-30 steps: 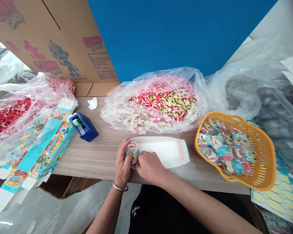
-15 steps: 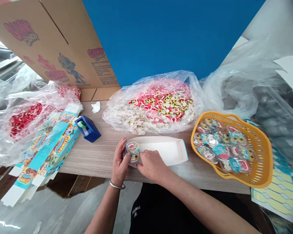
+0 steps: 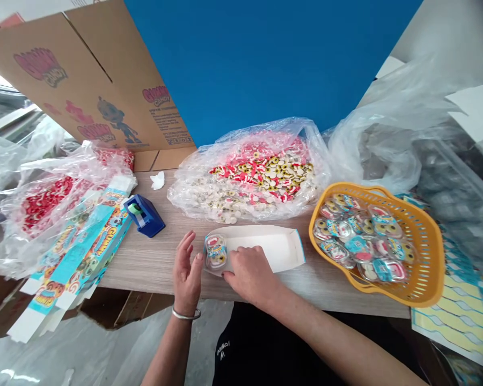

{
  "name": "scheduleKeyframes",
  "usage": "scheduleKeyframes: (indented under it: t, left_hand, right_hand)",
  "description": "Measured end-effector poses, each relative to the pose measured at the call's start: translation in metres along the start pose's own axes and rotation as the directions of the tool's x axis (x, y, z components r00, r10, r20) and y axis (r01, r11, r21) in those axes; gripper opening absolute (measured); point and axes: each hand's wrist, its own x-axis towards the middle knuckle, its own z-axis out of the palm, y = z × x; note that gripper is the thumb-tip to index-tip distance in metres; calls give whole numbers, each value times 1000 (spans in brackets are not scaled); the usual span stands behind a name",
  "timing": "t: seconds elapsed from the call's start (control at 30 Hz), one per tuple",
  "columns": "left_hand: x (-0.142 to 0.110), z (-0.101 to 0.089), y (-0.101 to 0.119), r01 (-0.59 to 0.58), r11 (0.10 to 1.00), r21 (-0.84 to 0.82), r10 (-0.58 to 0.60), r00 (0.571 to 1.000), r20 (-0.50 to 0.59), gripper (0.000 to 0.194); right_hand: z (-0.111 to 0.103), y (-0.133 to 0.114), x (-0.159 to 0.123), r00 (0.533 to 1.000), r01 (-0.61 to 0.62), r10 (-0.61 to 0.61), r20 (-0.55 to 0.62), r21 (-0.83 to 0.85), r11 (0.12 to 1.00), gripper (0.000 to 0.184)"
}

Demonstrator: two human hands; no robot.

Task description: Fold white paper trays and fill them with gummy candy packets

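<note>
A long open-topped cardboard box, white inside with blue edges, lies on the table in front of me. At its left end sits a clear plastic pack of gummy candy with a printed label. My left hand is open just left of the box, fingers spread and apart from the pack. My right hand reaches over the box's front wall beside the pack, its fingers curled inside and its thumb at the near edge. What lies under those fingers is hidden.
An orange basket of candy packs stands at right. Behind the box lies a plastic bag of loose gummies. To the left are a blue tape dispenser, flattened printed boxes and another bag of red candy. A large carton stands behind.
My left hand has let go of the candy pack, opened and drawn back to the left. My right hand has stayed at the box. The view has shifted slightly.
</note>
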Motion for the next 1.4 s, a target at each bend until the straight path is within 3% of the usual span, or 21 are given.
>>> scheduleKeyframes:
  t: [0.17, 0.23, 0.33, 0.4, 0.47, 0.57, 0.67, 0.77, 0.83, 0.93, 1.07, 1.23, 1.4]
  left_hand:
    - [-3, 21, 45, -211, 961, 178, 223, 974, -46, 40]
    - [-7, 43, 65, -281, 949, 142, 281, 959, 19, 38]
    - [-14, 88, 93, -325, 946, -9, 321, 929, 182, 32]
    - [-18, 121, 109, -234, 962, -139, 264, 924, 276, 28]
    - [-21, 153, 122, -28, 959, -284, 133, 924, 358, 29]
    - [-21, 188, 137, 348, 810, -472, -109, 880, 463, 36]
    - [-22, 208, 149, 582, 580, -569, -309, 804, 508, 43]
    - [-28, 218, 161, 673, 404, -619, -450, 736, 506, 47]
    - [-33, 226, 168, 691, 335, -640, -479, 710, 516, 48]
    - [-35, 245, 176, 725, 264, -636, -404, 682, 610, 48]
    - [-25, 270, 177, 740, 193, -645, -370, 663, 650, 43]
    - [-16, 282, 171, 742, 200, -640, -458, 648, 609, 44]
    - [-16, 284, 171, 720, 156, -676, -489, 651, 581, 41]
  right_hand:
    - [-43, 18, -47, 999, 27, -25, -43, 53, 998, 25]
    - [-70, 43, -73, 997, -9, 17, -81, 100, 995, 23]
    - [-107, 100, -103, 969, -159, 173, -175, 88, 983, 22]
    - [-122, 143, -110, 930, -277, 265, -254, -13, 961, 22]
    - [-128, 178, -107, 918, -314, 269, -291, -122, 941, 24]
    - [-123, 207, -95, 938, -273, 205, -280, -227, 935, 27]
    - [-113, 214, -91, 938, -255, 181, -297, -236, 937, 18]
    - [-107, 214, -102, 896, -307, 236, -377, -139, 942, 12]
    - [-106, 211, -113, 851, -332, 278, -445, -47, 942, 12]
    - [-109, 207, -125, 829, -278, 274, -487, 66, 958, 11]
    - [-125, 216, -117, 897, -118, 153, -416, 107, 987, 11]
    - [-144, 241, -77, 901, -280, 149, -408, -282, 918, 25]
    - [-140, 253, -53, 939, -237, 75, -335, -475, 847, 27]
